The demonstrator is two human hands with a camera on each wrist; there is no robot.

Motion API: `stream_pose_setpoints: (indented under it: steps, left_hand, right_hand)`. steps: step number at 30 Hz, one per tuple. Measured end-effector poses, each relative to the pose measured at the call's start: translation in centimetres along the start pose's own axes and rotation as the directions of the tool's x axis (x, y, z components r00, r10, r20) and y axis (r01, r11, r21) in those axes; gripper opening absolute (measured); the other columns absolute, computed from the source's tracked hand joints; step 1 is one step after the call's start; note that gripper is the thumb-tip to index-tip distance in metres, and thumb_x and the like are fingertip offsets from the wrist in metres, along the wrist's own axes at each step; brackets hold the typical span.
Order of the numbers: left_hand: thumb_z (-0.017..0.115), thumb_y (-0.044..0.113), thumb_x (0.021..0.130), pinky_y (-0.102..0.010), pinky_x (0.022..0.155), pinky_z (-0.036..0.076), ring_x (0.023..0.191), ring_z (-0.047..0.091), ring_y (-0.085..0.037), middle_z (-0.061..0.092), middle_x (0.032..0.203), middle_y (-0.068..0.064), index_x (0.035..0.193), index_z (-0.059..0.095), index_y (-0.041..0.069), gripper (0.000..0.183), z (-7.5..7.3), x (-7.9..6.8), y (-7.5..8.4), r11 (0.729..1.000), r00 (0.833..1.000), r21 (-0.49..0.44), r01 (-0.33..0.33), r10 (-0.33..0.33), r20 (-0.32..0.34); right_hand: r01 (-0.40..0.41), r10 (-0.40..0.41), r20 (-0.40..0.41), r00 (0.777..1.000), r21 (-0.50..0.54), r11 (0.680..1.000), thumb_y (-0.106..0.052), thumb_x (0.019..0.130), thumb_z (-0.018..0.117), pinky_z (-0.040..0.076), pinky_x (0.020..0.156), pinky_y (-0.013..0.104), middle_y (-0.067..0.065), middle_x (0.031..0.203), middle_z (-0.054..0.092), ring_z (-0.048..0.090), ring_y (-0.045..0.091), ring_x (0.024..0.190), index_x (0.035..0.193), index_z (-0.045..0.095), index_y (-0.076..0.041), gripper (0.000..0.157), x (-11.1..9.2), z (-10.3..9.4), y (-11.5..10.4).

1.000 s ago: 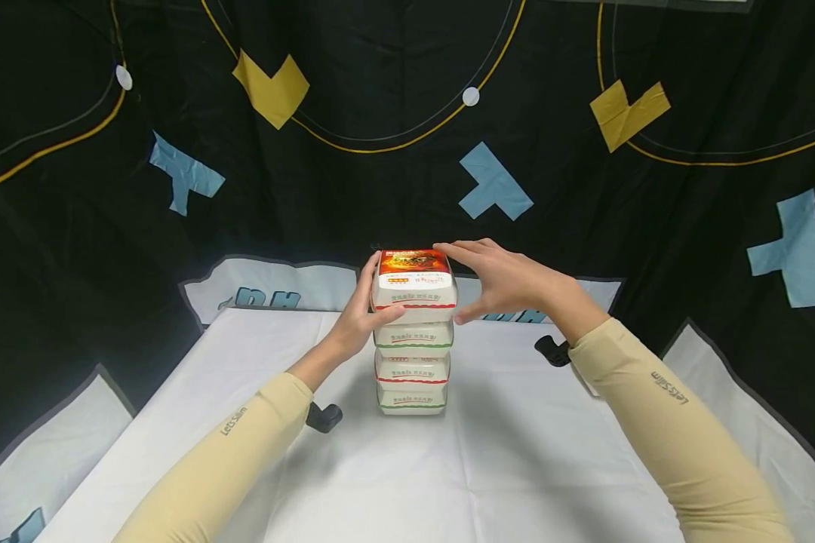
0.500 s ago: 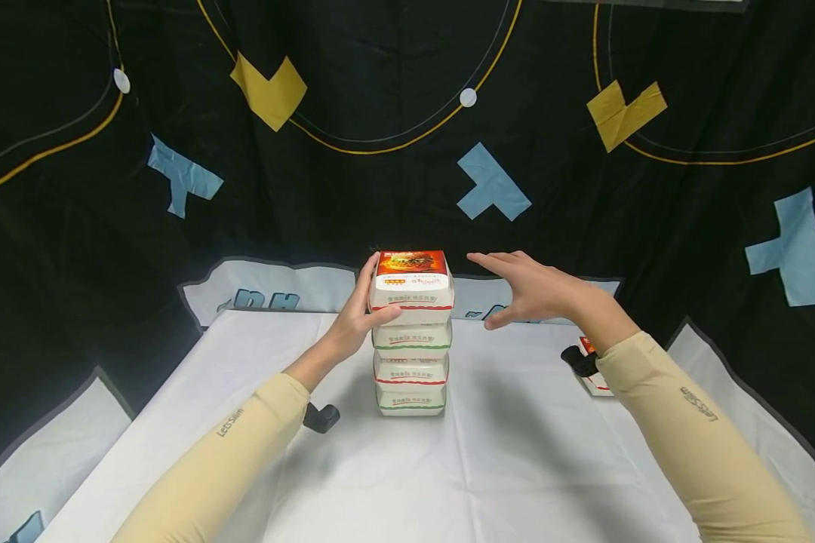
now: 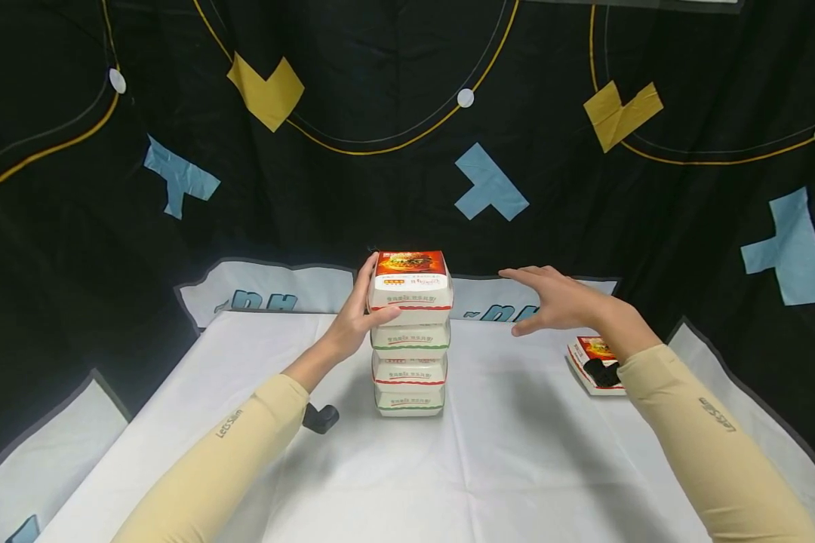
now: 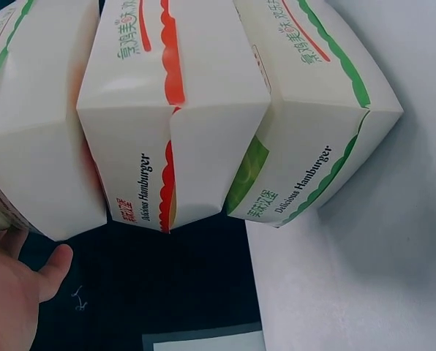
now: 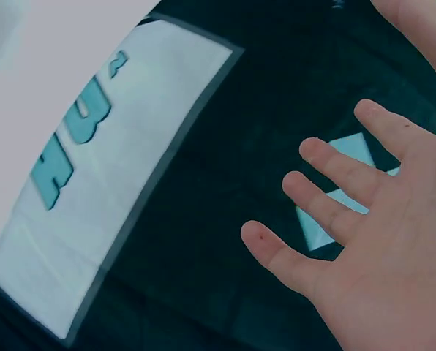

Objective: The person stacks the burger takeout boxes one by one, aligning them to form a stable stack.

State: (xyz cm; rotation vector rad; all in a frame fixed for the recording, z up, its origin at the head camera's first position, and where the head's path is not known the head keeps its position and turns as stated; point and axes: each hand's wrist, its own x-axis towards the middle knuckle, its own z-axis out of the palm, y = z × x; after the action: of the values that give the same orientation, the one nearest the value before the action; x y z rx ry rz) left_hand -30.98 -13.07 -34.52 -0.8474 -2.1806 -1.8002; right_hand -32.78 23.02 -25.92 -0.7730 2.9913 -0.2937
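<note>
Several white hamburger boxes with red and green wavy trim stand in one upright stack in the head view. The top box (image 3: 410, 298) has a red lid with a burger picture. My left hand (image 3: 349, 324) holds this box at its left side, thumb across the front; the other fingers are partly hidden along the side. In the left wrist view, lower boxes (image 4: 170, 139) show their sides, and part of the left hand (image 4: 17, 292) appears at the left edge. My right hand (image 3: 564, 302) hangs in the air right of the stack, fingers spread, touching nothing.
Another hamburger box (image 3: 594, 351) lies on the white-covered table (image 3: 516, 467) at the right, partly hidden by a black wrist piece (image 3: 601, 372). A second black piece (image 3: 321, 418) sits under my left wrist. Behind the table hangs a black curtain (image 3: 353, 204) with tape shapes.
My right hand has come off the top box and moved right, away from the stack. The box at the right has come into fuller view. The left hand and the stack stay put.
</note>
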Motion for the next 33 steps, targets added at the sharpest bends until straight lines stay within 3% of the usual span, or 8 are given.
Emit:
stream_pose_setpoints:
  steps: [6, 13, 17, 25, 33]
  left_hand:
    - [0.061, 0.026, 0.091, -0.059, 0.115, 0.031, 0.138, 0.035, -0.024, 0.032, 0.156, -0.004, 0.161, 0.002, 0.031, 0.092, -0.1, 0.0, 0.0, 1.0, 1.0, -0.005, 0.003, -0.003, 0.006]
    - [0.062, 0.027, 0.091, -0.059, 0.114, 0.033, 0.137, 0.036, -0.023, 0.032, 0.155, -0.004, 0.161, 0.002, 0.031, 0.092, -0.3, -0.1, 0.0, 1.0, 1.0, -0.002, 0.008, -0.008, -0.004]
    - [0.062, 0.027, 0.091, -0.059, 0.115, 0.032, 0.137, 0.036, -0.024, 0.033, 0.154, -0.006, 0.162, 0.001, 0.026, 0.094, -0.4, -0.1, -0.1, 1.0, 1.0, -0.004, 0.003, -0.003, -0.002]
    - [0.062, 0.025, 0.091, -0.058, 0.114, 0.033, 0.134, 0.04, -0.025, 0.034, 0.154, -0.006, 0.161, 0.002, 0.033, 0.092, -0.4, -0.2, -0.2, 1.0, 1.0, -0.017, 0.0, 0.0, 0.004]
    - [0.062, 0.023, 0.091, -0.057, 0.112, 0.036, 0.131, 0.044, -0.025, 0.039, 0.151, -0.007, 0.162, 0.0, 0.027, 0.094, -0.4, -0.1, 0.0, 1.0, 1.0, -0.02, -0.011, 0.011, 0.013]
  right_hand:
    - [-0.011, 0.011, 0.006, 1.0, 0.055, 0.998, -0.047, 0.08, 0.082, 0.037, 0.104, 0.072, 0.018, 0.163, 0.027, 0.023, 0.042, 0.145, 0.159, 0.031, -0.022, 0.098, -0.6, 0.8, 2.3]
    - [-0.037, 0.036, 0.011, 0.999, 0.091, 0.995, -0.048, 0.08, 0.081, 0.027, 0.107, 0.077, 0.02, 0.165, 0.022, 0.018, 0.047, 0.147, 0.16, 0.028, -0.022, 0.099, -1.1, 1.7, 4.6]
    - [-0.054, 0.053, 0.02, 0.998, 0.099, 0.994, -0.048, 0.08, 0.081, 0.029, 0.106, 0.076, 0.022, 0.164, 0.022, 0.017, 0.047, 0.146, 0.16, 0.028, -0.02, 0.099, -1.4, 2.5, 5.9]
    - [-0.093, 0.089, 0.045, 0.995, 0.104, 0.99, -0.052, 0.081, 0.078, 0.029, 0.104, 0.079, 0.024, 0.163, 0.022, 0.018, 0.049, 0.144, 0.159, 0.028, -0.018, 0.099, -2.2, 3.9, 8.3]
    - [-0.103, 0.1, 0.039, 0.994, 0.076, 0.992, -0.054, 0.08, 0.078, 0.029, 0.104, 0.078, 0.027, 0.161, 0.024, 0.02, 0.05, 0.142, 0.158, 0.03, -0.015, 0.1, -2.7, 4.7, 9.6]
